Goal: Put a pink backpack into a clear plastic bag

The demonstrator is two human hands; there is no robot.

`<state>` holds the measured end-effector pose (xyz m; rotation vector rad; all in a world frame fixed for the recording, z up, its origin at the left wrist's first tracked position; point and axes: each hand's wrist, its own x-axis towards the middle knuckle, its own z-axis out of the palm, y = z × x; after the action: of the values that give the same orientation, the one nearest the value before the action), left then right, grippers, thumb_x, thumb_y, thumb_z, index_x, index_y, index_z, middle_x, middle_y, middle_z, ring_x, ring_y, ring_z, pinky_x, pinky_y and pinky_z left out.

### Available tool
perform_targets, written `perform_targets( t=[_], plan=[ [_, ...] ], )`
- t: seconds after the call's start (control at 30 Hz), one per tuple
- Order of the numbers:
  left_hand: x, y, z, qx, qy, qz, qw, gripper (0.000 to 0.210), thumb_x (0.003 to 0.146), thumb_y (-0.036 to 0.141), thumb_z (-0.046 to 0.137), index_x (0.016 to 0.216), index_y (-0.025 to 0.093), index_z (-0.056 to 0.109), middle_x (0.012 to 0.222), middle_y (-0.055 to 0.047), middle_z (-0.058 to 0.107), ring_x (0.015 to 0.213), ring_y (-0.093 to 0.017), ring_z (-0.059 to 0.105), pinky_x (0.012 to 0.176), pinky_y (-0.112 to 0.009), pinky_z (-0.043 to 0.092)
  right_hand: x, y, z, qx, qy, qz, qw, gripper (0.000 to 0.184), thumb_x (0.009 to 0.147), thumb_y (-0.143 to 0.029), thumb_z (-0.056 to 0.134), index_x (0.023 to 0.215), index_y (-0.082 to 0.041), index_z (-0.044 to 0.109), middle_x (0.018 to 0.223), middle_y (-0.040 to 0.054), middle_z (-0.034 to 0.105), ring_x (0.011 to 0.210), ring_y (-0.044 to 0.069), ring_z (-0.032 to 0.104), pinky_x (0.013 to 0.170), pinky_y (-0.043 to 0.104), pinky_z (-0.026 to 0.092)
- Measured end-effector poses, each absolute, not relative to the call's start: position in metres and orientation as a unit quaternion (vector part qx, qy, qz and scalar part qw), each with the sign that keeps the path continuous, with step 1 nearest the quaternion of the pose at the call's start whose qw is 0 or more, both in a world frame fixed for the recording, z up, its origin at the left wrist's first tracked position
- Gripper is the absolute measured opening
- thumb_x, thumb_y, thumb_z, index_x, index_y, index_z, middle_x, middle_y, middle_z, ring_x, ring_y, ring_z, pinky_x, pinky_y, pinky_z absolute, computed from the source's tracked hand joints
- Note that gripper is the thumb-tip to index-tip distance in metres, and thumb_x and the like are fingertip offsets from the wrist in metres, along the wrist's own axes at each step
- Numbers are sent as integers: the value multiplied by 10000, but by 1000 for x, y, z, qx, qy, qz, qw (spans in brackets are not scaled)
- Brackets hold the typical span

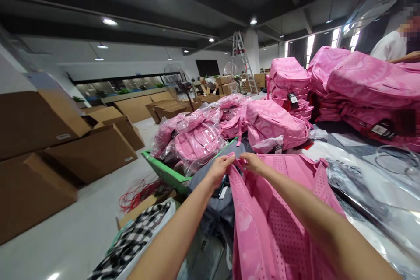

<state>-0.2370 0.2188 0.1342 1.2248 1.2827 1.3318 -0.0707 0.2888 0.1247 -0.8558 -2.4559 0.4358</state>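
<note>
Fingers of left hand (219,167), right hand (251,162) pinch pink backpack (278,223) top; long axis points away.

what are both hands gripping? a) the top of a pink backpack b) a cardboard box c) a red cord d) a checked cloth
a: the left hand and right hand pinch the top edge of the pink backpack lying in front of the person.

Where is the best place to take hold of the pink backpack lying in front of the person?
Probably the top edge of the pink backpack, from the near side: it lies flat, mesh back up, and the left hand and right hand already pinch it there.
</note>
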Motion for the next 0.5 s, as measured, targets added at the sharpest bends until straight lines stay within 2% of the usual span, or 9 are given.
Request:
perform_targets(
  t=[0.03, 0.1, 0.23, 0.3, 0.37, 0.43, 0.5],
  plan=[
    [-240, 220, 134, 503, 517, 537, 438, 597, 551, 690, 860, 670, 140, 661, 579, 24, 530, 538, -103, 438, 544, -238, 332, -64, 287, 124, -332, -899, 157, 240, 60, 903, -170, 638, 895, -173, 696, 910, 61, 714, 895, 213, 644, 797, 286, 438],
    [-242, 223, 133, 517, 513, 543, 418, 630, 510, 724, 875, 642, 155, 639, 588, 41, 509, 579, -104, 425, 570, -232, 323, -46, 275, 120, -375, -890, 154, 210, 101, 947, -255, 621, 918, -172, 669, 872, 57, 697, 834, 193, 618, 736, 266, 395],
    [-223, 239, 125, 554, 487, 537, 411, 724, 498, 839, 804, 724, 164, 674, 738, 7, 598, 735, -152, 518, 700, -260, 416, -12, 216, 108, -419, -878, 190, 132, 93, 901, -251, 636, 851, -174, 630, 743, 14, 664, 657, 145, 573, 584, 228, 331],
    [-204, 251, 118, 570, 484, 525, 405, 779, 514, 910, 722, 734, 164, 670, 777, -12, 607, 759, -171, 538, 724, -284, 442, 1, 174, 100, -412, -882, 210, 88, 51, 840, -218, 665, 842, -173, 640, 757, 19, 686, 659, 153, 604, 563, 224, 346],
    [-183, 264, 110, 579, 500, 516, 385, 787, 563, 947, 635, 701, 172, 642, 767, -22, 592, 756, -190, 547, 717, -306, 455, 14, 130, 90, -404, -887, 220, 33, 102, 774, -212, 707, 860, -175, 667, 792, 42, 710, 699, 187, 649, 569, 235, 387],
    [-166, 275, 100, 582, 531, 506, 352, 737, 617, 921, 607, 640, 185, 599, 752, -33, 574, 788, -225, 568, 739, -341, 473, 28, 87, 79, -387, -889, 245, -1, 120, 771, -246, 717, 876, -191, 697, 787, 51, 712, 706, 211, 673, 567, 256, 432],
    [-152, 282, 89, 580, 571, 496, 303, 647, 639, 835, 665, 587, 200, 554, 784, -50, 567, 883, -281, 587, 822, -403, 487, 44, 54, 74, -368, -887, 280, 6, 130, 816, -323, 714, 908, -232, 724, 800, 39, 713, 721, 212, 690, 576, 270, 477]
  ],
)
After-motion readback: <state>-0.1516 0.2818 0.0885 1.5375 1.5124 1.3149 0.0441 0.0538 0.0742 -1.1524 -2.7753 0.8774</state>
